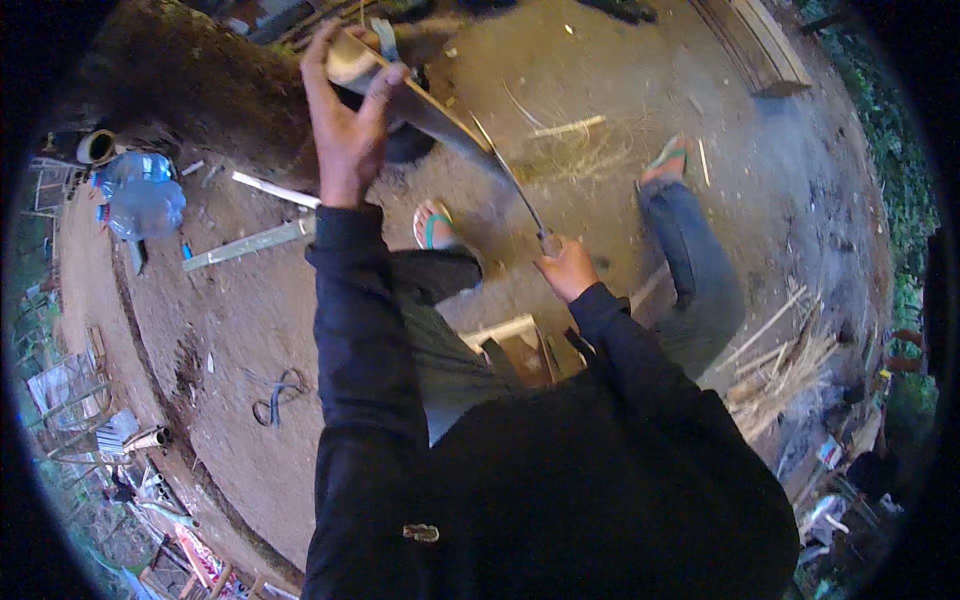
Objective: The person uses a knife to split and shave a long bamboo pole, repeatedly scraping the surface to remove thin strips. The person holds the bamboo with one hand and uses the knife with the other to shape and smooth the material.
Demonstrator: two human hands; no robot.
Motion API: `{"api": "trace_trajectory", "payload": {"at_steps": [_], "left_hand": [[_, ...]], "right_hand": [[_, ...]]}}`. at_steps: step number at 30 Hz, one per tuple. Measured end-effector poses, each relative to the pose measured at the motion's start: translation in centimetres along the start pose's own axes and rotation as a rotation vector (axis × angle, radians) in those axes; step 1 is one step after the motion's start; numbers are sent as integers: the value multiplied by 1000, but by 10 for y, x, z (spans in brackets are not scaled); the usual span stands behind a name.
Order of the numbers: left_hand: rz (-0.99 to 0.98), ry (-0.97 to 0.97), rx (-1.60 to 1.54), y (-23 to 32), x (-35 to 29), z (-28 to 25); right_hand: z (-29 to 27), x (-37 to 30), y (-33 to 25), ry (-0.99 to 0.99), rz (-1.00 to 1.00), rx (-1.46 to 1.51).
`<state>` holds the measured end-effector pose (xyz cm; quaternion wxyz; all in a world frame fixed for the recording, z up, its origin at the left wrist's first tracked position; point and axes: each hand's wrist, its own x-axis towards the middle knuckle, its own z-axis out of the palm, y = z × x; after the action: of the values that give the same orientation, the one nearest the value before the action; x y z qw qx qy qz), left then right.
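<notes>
My left hand [345,125] is raised at the upper middle, its fingers and thumb closed around a split length of bamboo [440,112]. The bamboo slants down to the right, and its lower end is blurred. My right hand [568,268], lower and nearer my body, grips the handle of a long, narrow knife [515,185]. Its blade points up and to the left, with the tip close beside the bamboo. Whether blade and bamboo touch, I cannot tell.
A thick log [200,85] lies at upper left, near clear plastic bottles [145,200]. Bamboo pieces [250,243] and thin shavings [590,155] litter the dirt floor. Between my legs is a wooden seat [520,350]. More strips [785,370] are heaped at right; a beam [755,50] lies beyond.
</notes>
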<state>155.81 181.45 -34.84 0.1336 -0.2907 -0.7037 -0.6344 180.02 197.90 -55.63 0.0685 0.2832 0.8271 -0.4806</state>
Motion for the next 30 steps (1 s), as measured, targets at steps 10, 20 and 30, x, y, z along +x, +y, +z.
{"api": "trace_trajectory", "payload": {"at_steps": [10,20,30], "left_hand": [[-22,27,-16,-1,-2,0],[-49,34,-72,3,2,6],[-40,-13,-10,-4,1,2]], "right_hand": [[17,33,53,1,-52,-92],[32,58,80,39,90,-155],[75,90,209,-74,413,-274]]}}
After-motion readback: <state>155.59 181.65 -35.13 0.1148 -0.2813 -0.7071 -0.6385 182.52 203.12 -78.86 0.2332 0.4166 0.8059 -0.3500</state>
